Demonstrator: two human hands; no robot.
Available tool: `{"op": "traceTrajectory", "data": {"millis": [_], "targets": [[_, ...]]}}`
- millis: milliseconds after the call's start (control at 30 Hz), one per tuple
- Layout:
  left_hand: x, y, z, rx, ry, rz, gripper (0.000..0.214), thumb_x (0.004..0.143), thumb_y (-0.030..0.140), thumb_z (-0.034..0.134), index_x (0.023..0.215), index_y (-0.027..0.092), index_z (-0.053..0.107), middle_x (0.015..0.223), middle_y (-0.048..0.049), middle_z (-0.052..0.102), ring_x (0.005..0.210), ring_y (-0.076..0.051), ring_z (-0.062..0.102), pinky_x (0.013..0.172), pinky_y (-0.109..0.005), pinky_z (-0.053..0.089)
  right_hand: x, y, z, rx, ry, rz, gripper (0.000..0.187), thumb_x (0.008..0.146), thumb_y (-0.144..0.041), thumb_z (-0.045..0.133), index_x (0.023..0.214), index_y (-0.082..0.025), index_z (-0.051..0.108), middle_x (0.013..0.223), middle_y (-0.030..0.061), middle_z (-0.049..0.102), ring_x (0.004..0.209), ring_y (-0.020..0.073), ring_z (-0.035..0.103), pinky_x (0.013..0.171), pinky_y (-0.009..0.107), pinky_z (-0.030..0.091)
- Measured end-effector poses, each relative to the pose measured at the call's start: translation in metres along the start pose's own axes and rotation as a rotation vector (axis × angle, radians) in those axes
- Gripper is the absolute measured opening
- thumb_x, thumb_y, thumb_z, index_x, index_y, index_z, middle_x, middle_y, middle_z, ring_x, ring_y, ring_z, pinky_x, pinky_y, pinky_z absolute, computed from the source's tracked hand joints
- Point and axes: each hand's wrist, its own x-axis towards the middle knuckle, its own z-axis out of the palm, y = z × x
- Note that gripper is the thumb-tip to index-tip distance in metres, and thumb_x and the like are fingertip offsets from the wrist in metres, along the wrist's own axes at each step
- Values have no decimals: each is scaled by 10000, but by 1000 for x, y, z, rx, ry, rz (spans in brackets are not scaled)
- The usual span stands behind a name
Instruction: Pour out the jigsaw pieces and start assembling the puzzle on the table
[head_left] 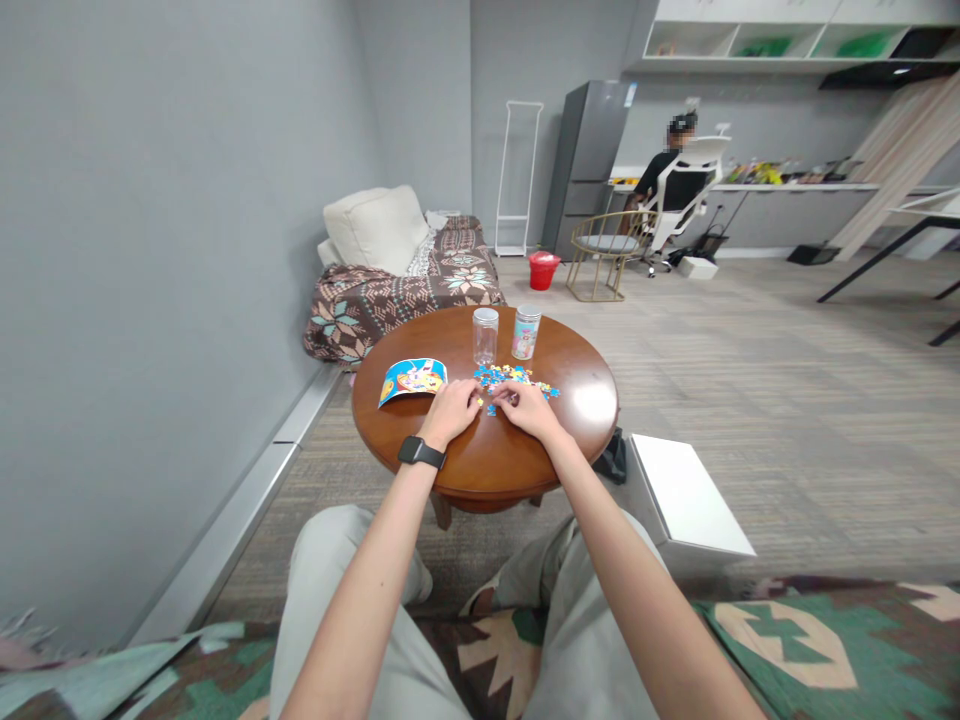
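A round wooden table (592, 400) stands in front of my knees. Several small blue and yellow puzzle pieces (514, 378) lie spread near its middle. My left hand (452, 408), with a black watch on the wrist, rests curled on the table and pinches a tiny yellowish piece at its fingertips. My right hand (527, 406) lies beside it, fingers curled onto a small piece at the edge of the pile. A colourful picture card (411, 379) lies left of my hands. A clear jar (485, 336) and a printed can (526, 332) stand behind the pieces.
A grey wall runs along the left. A patterned sofa with cream cushions (390, 270) sits beyond the table. A white box (686, 495) lies on the floor to the right. Far back, a person sits in a white chair (679, 185) near a red bucket (542, 270).
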Motion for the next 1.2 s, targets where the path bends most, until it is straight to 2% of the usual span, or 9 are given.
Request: {"op": "traceTrajectory", "data": {"millis": [267,367,467,600,900,1200], "targets": [[0,-1,2,4,1,7,179,871,124,497,985,188,619,984,-79,707,963,-246,637,893,-389,463,0,-5,-3,-15,-36,-7,110,767,-143,605,808,-217,676,800,18,721,734,184,673,746,331,542],[0,0,0,-1,-6,6,174,876,125,491,975,181,623,986,-83,709,963,-248,638,890,-388,462,-1,-6,-3,-39,-72,-66,66,755,-170,663,802,-213,681,842,27,719,768,188,661,766,334,532],[0,1,-1,-3,-16,1,180,877,121,487,976,178,626,984,-83,711,961,-243,639,891,-381,461,-1,-4,-2,-100,-106,-140,100,728,-179,716,819,-211,686,902,43,712,859,211,648,831,361,511],[0,1,-2,-11,-27,-4,183,875,130,490,983,182,628,988,-76,714,960,-235,639,894,-374,459,0,-2,-2,-124,-123,-145,116,738,-138,687,832,-207,681,893,44,696,845,204,634,819,354,502],[-2,0,2,-1,-17,24,223,820,125,525,1009,193,620,1004,-66,702,984,-243,622,900,-388,446,-1,-1,-3,-140,-115,-171,98,759,-154,681,833,-218,671,924,41,687,881,201,616,860,356,483],[-1,-2,4,-15,-31,19,196,832,153,536,1012,182,608,1001,-72,691,979,-240,621,904,-385,448,0,4,-1,-133,-95,-170,140,745,-149,660,872,-208,666,948,52,687,887,211,614,853,361,485]]}}
